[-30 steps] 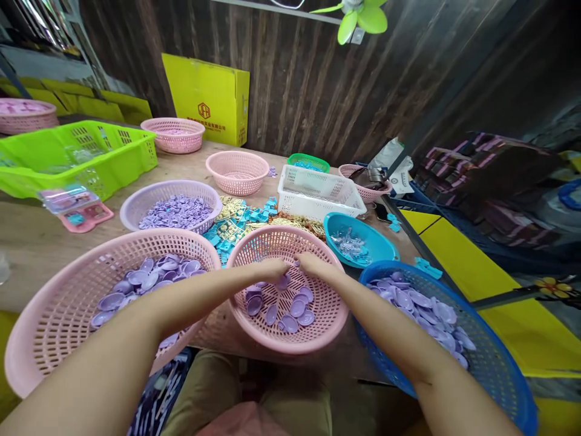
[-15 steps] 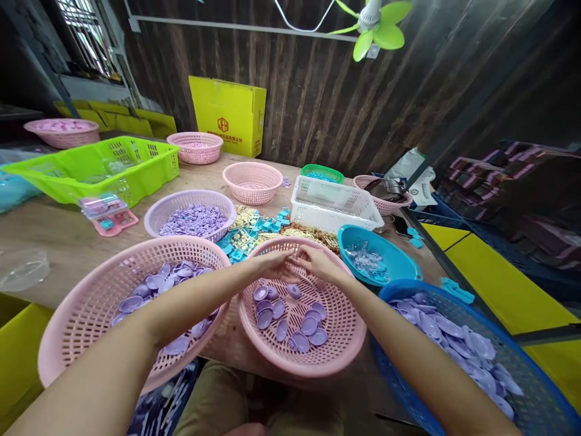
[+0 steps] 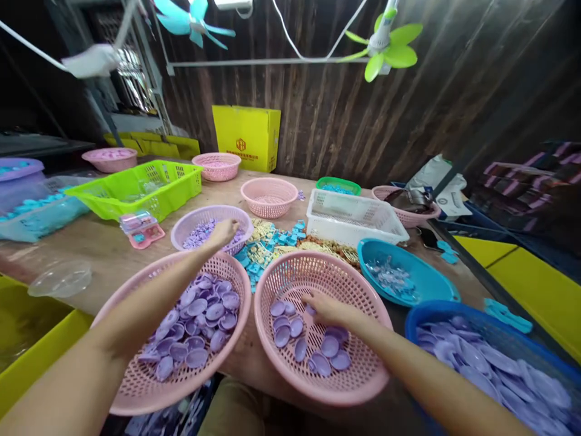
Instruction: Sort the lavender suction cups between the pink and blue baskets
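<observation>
My left hand (image 3: 224, 232) is over the lilac basket (image 3: 181, 225) of small purple pieces (image 3: 200, 233), its fingers bent; what they hold, if anything, is too small to make out. Inside the middle pink basket (image 3: 272, 290), my right hand (image 3: 323, 307) has its fingers closed on a purple oval piece (image 3: 310, 309). Several more purple oval pieces (image 3: 330, 346) lie below that hand and to its left. The left pink basket (image 3: 149, 404), partly behind my left forearm, holds a heap of such ovals (image 3: 196, 307).
A blue basket (image 3: 411, 321) of purple parts stands at the right. Behind it is a turquoise bowl (image 3: 438, 281) with clear pieces. Further back are a white basket (image 3: 354, 227) and a green crate (image 3: 104, 209). Yellow and blue parts (image 3: 272, 242) lie between the baskets.
My hands were together over the middle pink basket and have moved apart. The left went to the lilac basket, the right lower among the ovals. The view has shifted, showing more at the left.
</observation>
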`<state>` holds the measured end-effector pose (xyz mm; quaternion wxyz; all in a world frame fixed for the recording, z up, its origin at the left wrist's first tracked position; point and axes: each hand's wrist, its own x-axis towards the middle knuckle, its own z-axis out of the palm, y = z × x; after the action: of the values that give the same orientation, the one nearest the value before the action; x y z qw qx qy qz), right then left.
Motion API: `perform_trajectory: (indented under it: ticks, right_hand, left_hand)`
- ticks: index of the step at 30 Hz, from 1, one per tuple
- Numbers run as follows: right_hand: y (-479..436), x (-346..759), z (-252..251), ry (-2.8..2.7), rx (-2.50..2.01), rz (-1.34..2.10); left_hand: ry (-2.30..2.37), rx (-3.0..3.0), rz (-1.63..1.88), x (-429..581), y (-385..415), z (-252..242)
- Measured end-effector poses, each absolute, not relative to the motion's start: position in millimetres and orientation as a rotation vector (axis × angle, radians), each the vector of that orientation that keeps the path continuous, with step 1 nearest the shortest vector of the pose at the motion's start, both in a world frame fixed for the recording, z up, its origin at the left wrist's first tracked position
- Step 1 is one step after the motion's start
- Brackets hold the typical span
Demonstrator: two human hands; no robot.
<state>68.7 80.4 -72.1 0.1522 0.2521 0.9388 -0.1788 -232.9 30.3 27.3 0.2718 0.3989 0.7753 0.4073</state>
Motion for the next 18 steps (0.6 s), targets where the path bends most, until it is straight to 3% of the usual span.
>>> perform_trajectory:
  ticks: [5,11,13,15,18]
  right_hand:
    - [81,60,-71,2.695,0.757,-0.531]
    - [90,60,-43,2.750,1.137,-0.578]
    - [84,58,-26,2.812,1.193,-0.832]
    - [76,55,-8,2.821,1.211,-1.315]
    - [74,54,10,2.655,1.069,-1.866]
  left_hand:
    - [2.429,1.687,0.833,-233,24,19]
    - [1.688,1.519,0.935,-143,15,7]
    - [1.425,1.278,0.971,-118,14,1]
    - [1.238,1.099,0.977,-102,15,-4]
    - [1.192,1.029,0.990,-92,16,-6]
